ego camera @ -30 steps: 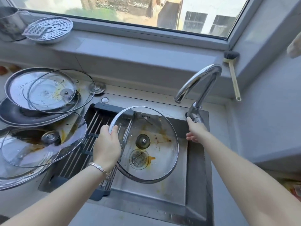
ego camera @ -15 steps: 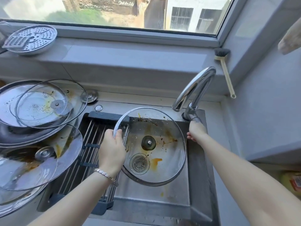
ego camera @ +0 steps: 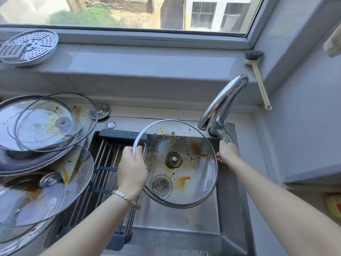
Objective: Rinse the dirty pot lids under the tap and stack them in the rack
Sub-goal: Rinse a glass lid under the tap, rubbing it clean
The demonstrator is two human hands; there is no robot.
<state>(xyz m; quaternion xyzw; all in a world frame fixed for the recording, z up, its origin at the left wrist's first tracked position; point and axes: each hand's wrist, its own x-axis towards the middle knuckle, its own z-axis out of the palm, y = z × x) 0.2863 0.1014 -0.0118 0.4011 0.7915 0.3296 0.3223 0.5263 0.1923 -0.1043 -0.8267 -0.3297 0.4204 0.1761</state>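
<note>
Glass lid (ego camera: 191, 145), streaked with brown and orange sauce, has slid a little toward the tap (ego camera: 223, 100) over the last second. Its far rim, which sat short of the spout, now lies beneath the spout's mouth as the head view shows it. By the near-left rim the left hand (ego camera: 132, 170) grasps it, fingers wrapped over the metal edge, holding it tilted above the sink (ego camera: 166, 224) and just right of the rack (ego camera: 107, 159). Across the basin the right hand (ego camera: 227, 154) has stayed on the lever (ego camera: 222, 134), fingers closed round its end. It seems a touch further out along it than before, but the camera has shifted too, so I cannot be sure. No water shows from the spout, and the stains look unchanged

For the task this reads as the set-up done: lid placed, lever in hand, flow wanted next. This lid is neither rinsed nor racked yet, and more dirty lids (ego camera: 46, 122) wait piled on the counter at the left
</note>
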